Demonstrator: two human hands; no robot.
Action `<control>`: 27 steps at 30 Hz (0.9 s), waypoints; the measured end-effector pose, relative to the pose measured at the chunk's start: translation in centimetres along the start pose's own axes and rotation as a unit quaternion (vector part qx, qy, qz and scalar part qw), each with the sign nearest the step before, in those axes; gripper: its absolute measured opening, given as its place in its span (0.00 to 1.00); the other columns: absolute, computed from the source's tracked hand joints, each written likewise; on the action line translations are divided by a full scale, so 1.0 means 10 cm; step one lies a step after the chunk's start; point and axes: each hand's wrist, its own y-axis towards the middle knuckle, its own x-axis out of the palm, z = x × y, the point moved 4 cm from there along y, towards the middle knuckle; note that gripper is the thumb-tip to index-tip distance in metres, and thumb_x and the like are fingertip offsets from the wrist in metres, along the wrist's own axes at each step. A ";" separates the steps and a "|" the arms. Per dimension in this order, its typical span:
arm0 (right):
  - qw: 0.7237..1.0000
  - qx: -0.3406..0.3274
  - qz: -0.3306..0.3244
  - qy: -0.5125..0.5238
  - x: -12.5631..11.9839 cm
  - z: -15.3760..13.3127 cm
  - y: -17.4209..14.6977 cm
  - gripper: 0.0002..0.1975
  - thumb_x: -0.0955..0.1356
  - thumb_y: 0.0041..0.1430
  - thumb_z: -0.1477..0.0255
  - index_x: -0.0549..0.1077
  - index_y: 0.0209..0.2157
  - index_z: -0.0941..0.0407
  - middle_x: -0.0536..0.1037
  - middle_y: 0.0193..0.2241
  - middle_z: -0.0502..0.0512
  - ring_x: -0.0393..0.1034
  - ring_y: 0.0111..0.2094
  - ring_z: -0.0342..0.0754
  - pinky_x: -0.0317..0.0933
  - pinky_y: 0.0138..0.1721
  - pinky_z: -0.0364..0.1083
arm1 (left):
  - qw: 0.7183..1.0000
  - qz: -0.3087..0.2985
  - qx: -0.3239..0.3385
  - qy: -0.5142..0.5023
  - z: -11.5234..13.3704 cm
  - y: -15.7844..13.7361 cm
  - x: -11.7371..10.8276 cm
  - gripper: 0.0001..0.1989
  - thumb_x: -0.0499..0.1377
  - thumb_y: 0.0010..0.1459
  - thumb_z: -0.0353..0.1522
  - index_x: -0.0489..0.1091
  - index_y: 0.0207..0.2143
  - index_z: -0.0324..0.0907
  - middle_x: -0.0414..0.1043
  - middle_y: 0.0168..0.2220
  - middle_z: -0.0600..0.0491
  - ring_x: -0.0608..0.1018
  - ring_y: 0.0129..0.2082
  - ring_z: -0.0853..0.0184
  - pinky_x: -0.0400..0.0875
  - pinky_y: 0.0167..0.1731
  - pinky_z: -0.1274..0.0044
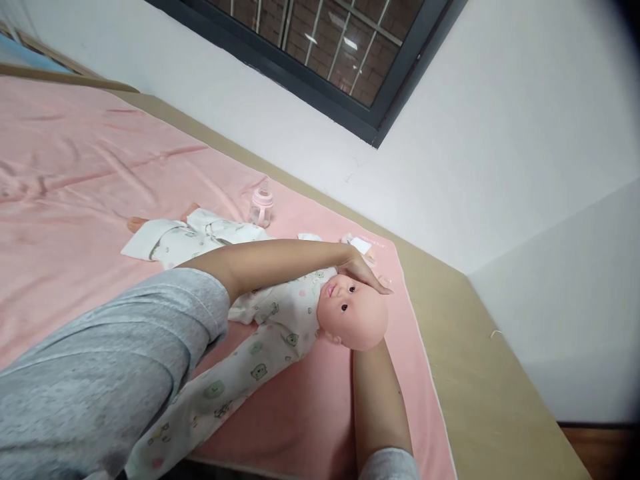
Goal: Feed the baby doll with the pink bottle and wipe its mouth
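We see doll (300,307) lying face up on pink blanket (75,160), head toward right, feet toward left. Our left hand (365,272) lies against far side of doll's head, fingers stretched out, grip not closed. Our right forearm (381,400) reaches to head from near side; right hand hidden, so we cannot tell its grip. Baby bottle (261,208) stands upright beyond doll's legs.
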 end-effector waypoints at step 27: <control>0.982 -0.091 -0.144 0.083 -0.45 -0.43 -0.10 0.29 0.72 0.44 0.46 0.64 0.33 0.55 0.71 0.27 0.43 0.73 0.28 0.41 0.71 0.34 0.47 | 0.990 -0.119 -0.058 -0.048 -0.02 -0.09 0.04 0.33 0.60 0.53 0.54 0.73 0.54 0.45 0.75 0.54 0.49 0.74 0.57 0.56 0.73 0.53 0.74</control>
